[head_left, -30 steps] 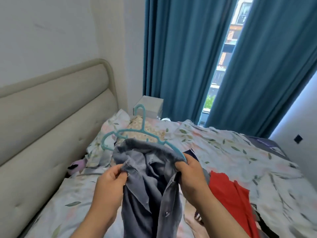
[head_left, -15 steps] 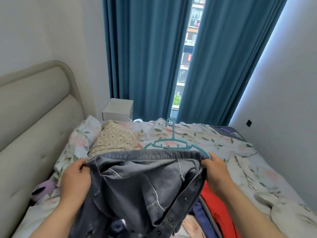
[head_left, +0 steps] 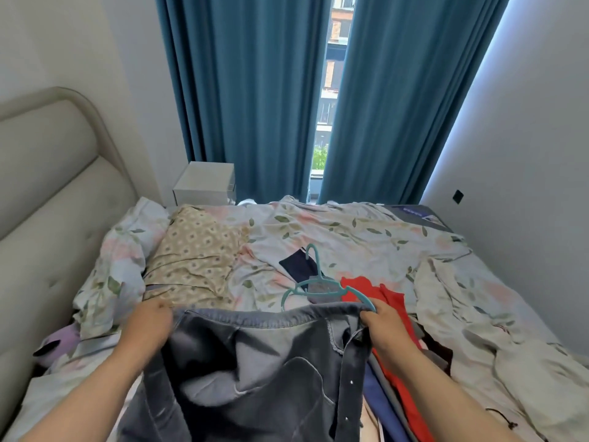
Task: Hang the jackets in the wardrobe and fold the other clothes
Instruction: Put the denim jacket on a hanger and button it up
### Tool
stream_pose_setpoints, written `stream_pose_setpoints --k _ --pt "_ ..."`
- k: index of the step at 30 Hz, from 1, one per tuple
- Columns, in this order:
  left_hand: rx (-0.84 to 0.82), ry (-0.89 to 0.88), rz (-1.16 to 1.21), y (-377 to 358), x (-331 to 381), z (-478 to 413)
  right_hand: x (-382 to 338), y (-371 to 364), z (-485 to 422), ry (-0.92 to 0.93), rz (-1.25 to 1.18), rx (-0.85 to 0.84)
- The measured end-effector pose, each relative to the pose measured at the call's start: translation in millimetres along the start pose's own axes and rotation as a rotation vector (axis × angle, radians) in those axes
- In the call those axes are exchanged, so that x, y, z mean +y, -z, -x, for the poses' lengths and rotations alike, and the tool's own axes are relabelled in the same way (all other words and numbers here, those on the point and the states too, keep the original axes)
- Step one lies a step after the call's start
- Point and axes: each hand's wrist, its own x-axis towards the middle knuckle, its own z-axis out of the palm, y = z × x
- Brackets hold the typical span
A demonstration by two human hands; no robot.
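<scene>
Denim jacket (head_left: pixel 255 362) spread between both hands.
Its edge runs 9-to-3; left hand (head_left: pixel 148 327) and right hand (head_left: pixel 384 330) curl fingers round the corners. Hanger (head_left: pixel 318 283) lies 11 o'clock of the right hand, possibly pinched too.

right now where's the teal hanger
Head view, just right of centre: the teal hanger sits just beyond the denim jacket's top edge, its right end in the right hand, beside the red garment.
</scene>
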Motion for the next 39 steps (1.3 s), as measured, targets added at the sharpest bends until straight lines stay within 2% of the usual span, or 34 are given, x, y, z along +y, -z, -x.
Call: stream_pose_setpoints --k 2,5,7,9,12,19,22,31,39 --pt "-0.107 0.0 0.003 -10 6 1 6 6 -10 -0.012 0.008 -0.011" --pt "-0.283 -0.068 -0.11 -26 17 5 12 19 -20 -0.056 0.04 -0.016" --pt "-0.345 -0.115 -0.209 -37 19 -1 17 28 -29 -0.086 0.051 -0.051" --pt "-0.342 -0.128 -0.328 -49 18 -16 24 34 -39 -0.096 0.071 -0.091" --pt "-0.241 -0.161 -0.448 -69 16 -44 35 36 -58 -0.106 0.095 -0.091" --pt "-0.036 -0.151 -0.257 -108 12 -117 56 10 -111 -0.107 0.035 0.043" --pt "-0.006 -0.187 -0.223 -132 -2 -158 70 -15 -150 -0.094 0.049 0.088" --pt "-0.161 -0.178 0.058 -233 -60 -290 143 -109 -262 -0.202 0.055 0.194" --pt "-0.303 -0.045 0.114 -251 -91 -313 175 -129 -304 -0.244 0.017 0.215"
